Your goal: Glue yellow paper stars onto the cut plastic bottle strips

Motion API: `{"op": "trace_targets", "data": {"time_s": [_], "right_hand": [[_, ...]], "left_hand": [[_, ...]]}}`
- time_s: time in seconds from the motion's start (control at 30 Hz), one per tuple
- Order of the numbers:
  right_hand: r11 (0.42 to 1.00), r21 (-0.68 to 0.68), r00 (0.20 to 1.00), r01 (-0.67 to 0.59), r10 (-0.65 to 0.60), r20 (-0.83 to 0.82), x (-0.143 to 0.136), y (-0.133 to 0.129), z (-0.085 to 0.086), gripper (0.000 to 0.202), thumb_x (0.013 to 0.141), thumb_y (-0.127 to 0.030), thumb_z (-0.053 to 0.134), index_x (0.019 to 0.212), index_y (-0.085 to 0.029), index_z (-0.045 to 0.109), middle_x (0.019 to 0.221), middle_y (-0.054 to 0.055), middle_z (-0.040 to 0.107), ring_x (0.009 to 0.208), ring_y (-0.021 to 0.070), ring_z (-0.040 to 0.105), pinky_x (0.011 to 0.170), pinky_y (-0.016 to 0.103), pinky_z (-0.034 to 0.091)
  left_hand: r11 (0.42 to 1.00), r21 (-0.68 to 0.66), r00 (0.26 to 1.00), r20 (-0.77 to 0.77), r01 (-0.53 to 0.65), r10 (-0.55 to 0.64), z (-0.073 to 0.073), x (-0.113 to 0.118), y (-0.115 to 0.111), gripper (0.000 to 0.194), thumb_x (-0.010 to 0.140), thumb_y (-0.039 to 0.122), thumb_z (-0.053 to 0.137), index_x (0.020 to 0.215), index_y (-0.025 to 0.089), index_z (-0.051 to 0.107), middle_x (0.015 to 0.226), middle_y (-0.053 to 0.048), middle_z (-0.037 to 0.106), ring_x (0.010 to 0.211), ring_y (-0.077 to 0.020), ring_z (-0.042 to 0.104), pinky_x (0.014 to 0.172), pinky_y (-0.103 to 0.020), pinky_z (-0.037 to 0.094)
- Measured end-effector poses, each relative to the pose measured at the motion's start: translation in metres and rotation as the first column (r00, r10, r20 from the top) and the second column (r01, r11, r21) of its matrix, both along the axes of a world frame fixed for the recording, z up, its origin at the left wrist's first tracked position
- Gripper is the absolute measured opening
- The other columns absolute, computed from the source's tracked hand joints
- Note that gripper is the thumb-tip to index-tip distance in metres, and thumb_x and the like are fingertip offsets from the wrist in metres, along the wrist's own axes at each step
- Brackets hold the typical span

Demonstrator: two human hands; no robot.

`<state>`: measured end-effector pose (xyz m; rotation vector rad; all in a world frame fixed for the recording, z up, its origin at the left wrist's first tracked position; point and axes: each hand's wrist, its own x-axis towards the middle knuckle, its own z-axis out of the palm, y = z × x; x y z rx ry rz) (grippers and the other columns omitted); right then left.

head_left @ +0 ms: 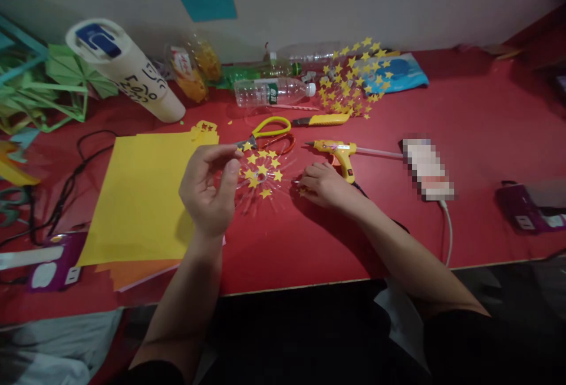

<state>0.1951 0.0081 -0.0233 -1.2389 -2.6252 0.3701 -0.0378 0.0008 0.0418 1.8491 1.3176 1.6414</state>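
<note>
My left hand (210, 187) is raised over the edge of the yellow paper, fingers curled and thumb near the index finger, at the rim of a clear plastic piece cut into thin strips (262, 177). Yellow paper stars (262, 169) sit on its strips. The left fingertips appear to pinch a strip beside a star; the contact is hard to see. My right hand (325, 184) rests low on the red table, fingers closed together, with a bit of yellow showing beneath them; what they hold is mostly hidden. A yellow glue gun (338, 150) with a clear glue stick lies just behind it.
Scissors (272, 127) and a yellow utility knife (325, 119) lie behind the plastic piece. Yellow sheets (145, 196) lie left. Farther back are a white tumbler (128, 72), a plastic bottle (269, 92) and another star-covered piece (354, 81). A charging phone (428, 168) lies right.
</note>
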Motion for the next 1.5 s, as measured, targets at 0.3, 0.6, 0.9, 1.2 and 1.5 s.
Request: {"op": "trace_targets", "data": {"time_s": [0.3, 0.6, 0.9, 1.2, 1.5], "right_hand": [[0.961, 0.247, 0.988, -0.125, 0.098, 0.118, 0.004, -0.012, 0.011, 0.027, 0.093, -0.02, 0.047, 0.072, -0.016, 0.064, 0.075, 0.006, 0.059, 0.074, 0.017, 0.042, 0.073, 0.033, 0.027], [0.932, 0.33, 0.988, -0.153, 0.147, 0.043, 0.006, -0.008, 0.008, 0.031, 0.092, -0.013, 0.045, 0.067, -0.018, 0.063, 0.069, 0.003, 0.061, 0.069, 0.0152, 0.046, 0.077, 0.034, 0.036], [0.867, -0.499, 0.586, -0.008, -0.4, -0.705, 0.002, -0.021, 0.065, 0.007, 0.08, -0.026, 0.065, 0.075, -0.023, 0.069, 0.076, 0.0, 0.064, 0.071, 0.0125, 0.057, 0.067, 0.03, 0.045], [0.876, -0.478, 0.612, -0.061, -0.345, -0.711, -0.02, -0.028, 0.078, 0.007, 0.079, -0.021, 0.063, 0.075, -0.022, 0.07, 0.077, 0.0, 0.063, 0.073, 0.012, 0.057, 0.073, 0.03, 0.046], [0.937, -0.308, 0.815, 0.162, -0.303, -0.494, 0.009, -0.022, 0.078, 0.015, 0.084, -0.023, 0.052, 0.082, -0.02, 0.067, 0.082, 0.004, 0.067, 0.076, 0.015, 0.059, 0.069, 0.028, 0.044]], "left_hand": [[0.998, 0.068, 0.999, 0.041, -0.005, 0.003, -0.007, -0.007, 0.003, 0.012, 0.089, 0.025, 0.057, 0.09, 0.021, 0.069, 0.082, -0.001, 0.066, 0.07, -0.0111, 0.061, 0.061, -0.026, 0.052], [0.999, 0.047, 0.999, 0.04, 0.02, -0.022, -0.008, -0.007, 0.003, 0.012, 0.089, 0.023, 0.056, 0.092, 0.022, 0.068, 0.084, -0.002, 0.067, 0.067, -0.0105, 0.06, 0.06, -0.026, 0.051], [0.962, -0.022, 0.916, -0.3, 0.273, -0.267, 0.024, 0.012, -0.022, 0.008, 0.083, 0.017, 0.061, 0.09, 0.02, 0.064, 0.081, -0.002, 0.065, 0.07, -0.0114, 0.059, 0.058, -0.024, 0.048], [0.939, -0.087, 0.857, -0.387, 0.333, -0.34, 0.017, 0.027, -0.025, 0.008, 0.082, 0.012, 0.056, 0.076, 0.018, 0.056, 0.068, 0.0, 0.06, 0.058, -0.01, 0.052, 0.052, -0.023, 0.043], [0.913, -0.18, 0.878, -0.258, 0.366, -0.403, 0.024, 0.023, -0.027, 0.017, 0.077, 0.006, 0.053, 0.068, 0.02, 0.051, 0.061, 0.003, 0.054, 0.052, -0.0082, 0.044, 0.048, -0.022, 0.038]]}}
